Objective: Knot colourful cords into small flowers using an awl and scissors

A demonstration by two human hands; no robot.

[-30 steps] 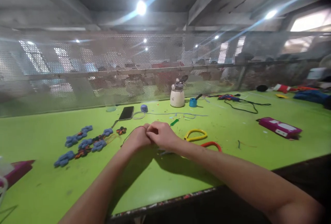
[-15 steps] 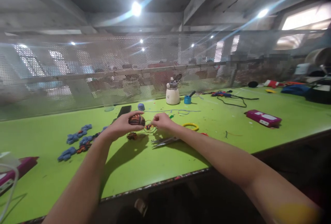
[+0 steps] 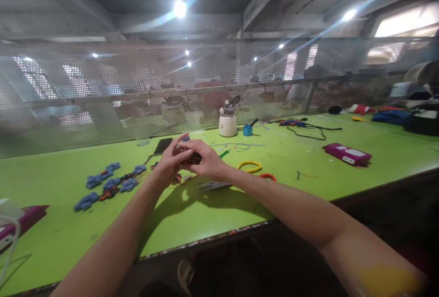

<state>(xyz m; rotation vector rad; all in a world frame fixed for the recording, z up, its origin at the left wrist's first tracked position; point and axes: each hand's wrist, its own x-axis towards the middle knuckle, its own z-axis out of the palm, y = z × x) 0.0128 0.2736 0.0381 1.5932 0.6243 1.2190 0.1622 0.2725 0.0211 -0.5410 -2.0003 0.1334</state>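
Both my hands meet above the green table point(image 3: 212, 210), lifted a little off its surface. My left hand point(image 3: 170, 163) and my right hand point(image 3: 205, 159) are closed together on a small dark orange-and-black ball of cord point(image 3: 190, 158) held between the fingertips. Beneath the hands a second orange-and-black piece point(image 3: 177, 179) lies on the table, and scissors with yellow and red handles point(image 3: 219, 182) lie just to their right. To the left lies a row of blue and orange-black knotted flowers point(image 3: 109, 186).
A black phone point(image 3: 163, 146), a white bottle point(image 3: 227, 124) and a blue cup point(image 3: 247, 129) stand near the mesh screen point(image 3: 103, 91). A magenta box point(image 3: 347, 153) and black cable point(image 3: 308, 128) lie at right; another magenta box point(image 3: 24, 219) sits at far left.
My hands rose from the table, parted with the dark ball in the left hand, then came together again around it. The view tilted slightly.
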